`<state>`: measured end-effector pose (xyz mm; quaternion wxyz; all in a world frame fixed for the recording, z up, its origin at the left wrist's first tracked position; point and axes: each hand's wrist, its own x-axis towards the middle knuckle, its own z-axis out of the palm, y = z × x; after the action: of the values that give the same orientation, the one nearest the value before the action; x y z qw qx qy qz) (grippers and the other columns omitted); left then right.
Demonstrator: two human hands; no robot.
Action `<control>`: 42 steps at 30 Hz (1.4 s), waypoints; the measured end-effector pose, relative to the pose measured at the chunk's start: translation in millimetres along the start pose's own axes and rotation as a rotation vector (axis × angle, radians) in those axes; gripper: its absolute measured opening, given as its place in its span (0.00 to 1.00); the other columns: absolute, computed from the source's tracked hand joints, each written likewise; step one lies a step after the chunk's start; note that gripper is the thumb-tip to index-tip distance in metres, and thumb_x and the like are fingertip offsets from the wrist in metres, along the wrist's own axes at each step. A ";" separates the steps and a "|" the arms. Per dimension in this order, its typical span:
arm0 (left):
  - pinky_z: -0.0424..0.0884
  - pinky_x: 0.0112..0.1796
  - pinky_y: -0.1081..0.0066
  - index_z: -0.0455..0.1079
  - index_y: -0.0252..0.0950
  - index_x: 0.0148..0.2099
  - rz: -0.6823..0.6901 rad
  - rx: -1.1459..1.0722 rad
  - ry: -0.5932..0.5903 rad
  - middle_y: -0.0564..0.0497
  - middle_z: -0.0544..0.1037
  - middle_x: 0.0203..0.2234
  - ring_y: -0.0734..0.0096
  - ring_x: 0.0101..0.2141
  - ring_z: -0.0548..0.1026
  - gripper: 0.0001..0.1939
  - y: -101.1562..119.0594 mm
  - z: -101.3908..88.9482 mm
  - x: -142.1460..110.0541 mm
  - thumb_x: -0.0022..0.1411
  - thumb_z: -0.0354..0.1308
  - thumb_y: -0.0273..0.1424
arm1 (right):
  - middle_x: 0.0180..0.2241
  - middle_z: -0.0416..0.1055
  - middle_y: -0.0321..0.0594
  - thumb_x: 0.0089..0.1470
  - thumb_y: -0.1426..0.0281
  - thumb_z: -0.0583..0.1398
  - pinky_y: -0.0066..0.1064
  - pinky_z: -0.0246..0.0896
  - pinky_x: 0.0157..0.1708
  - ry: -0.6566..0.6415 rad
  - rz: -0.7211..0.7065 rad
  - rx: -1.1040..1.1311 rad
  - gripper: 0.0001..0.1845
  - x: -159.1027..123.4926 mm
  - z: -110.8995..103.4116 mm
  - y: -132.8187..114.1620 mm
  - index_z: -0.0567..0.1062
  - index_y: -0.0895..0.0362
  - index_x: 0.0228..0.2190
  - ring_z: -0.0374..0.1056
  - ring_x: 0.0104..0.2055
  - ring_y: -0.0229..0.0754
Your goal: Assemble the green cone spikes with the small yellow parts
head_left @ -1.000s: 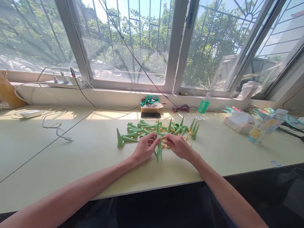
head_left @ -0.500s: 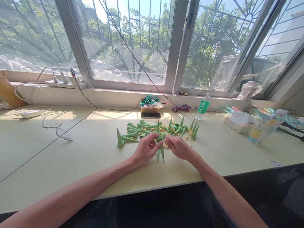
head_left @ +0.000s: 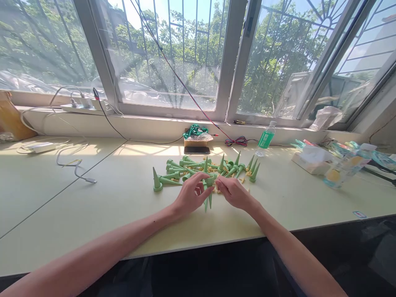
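Observation:
My left hand is closed on a green plastic watering spike, thumb and fingers gripping its wide collar. Right beside that collar, my right hand makes a pinch; whatever sits between its fingertips is too small and hidden to make out. Green spikes point down toward me below the hands. Behind them lies a heap of more green spikes, with small yellow fittings scattered among them. One spike stands upright left of the heap, another at its right end.
A small box of green material stands at the back, a dark phone before it. To the right are a green-labelled bottle, a tissue box and a clear bottle. A cable lies on the left.
The held spike has tilted, so its collar opening now faces more upward. Both hands stay nearly in place, and the view has shifted slightly.

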<state>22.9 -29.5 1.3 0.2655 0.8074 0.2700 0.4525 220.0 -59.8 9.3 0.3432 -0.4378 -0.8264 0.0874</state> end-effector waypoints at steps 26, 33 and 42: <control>0.72 0.22 0.78 0.63 0.37 0.47 -0.015 0.003 -0.052 0.53 0.70 0.35 0.81 0.23 0.70 0.19 -6.1 4.2 1.7 0.55 0.65 0.34 | 0.21 0.60 0.33 0.69 0.63 0.43 0.27 0.46 0.27 -0.054 0.044 -0.013 0.21 -0.8 5.4 2.5 0.60 0.55 0.24 0.55 0.22 0.35; 0.75 0.23 0.77 0.67 0.35 0.48 -0.057 -0.021 -0.089 0.54 0.72 0.28 0.79 0.22 0.72 0.19 -8.3 -3.0 4.2 0.56 0.65 0.35 | 0.20 0.61 0.33 0.69 0.63 0.45 0.27 0.46 0.26 -0.063 0.052 -0.010 0.22 1.0 10.0 0.4 0.62 0.56 0.24 0.55 0.22 0.34; 0.75 0.21 0.75 0.67 0.34 0.47 -0.104 -0.009 -0.081 0.57 0.73 0.20 0.77 0.17 0.72 0.20 -3.7 -12.0 8.8 0.57 0.66 0.38 | 0.23 0.64 0.36 0.67 0.64 0.50 0.28 0.42 0.24 -0.263 -0.031 -0.198 0.14 13.6 -20.9 -14.6 0.64 0.56 0.30 0.58 0.24 0.37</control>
<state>15.6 -18.7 9.4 0.3030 0.8086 0.2985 0.4065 218.5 -61.1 38.1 0.1887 -0.4416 -0.8753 0.0567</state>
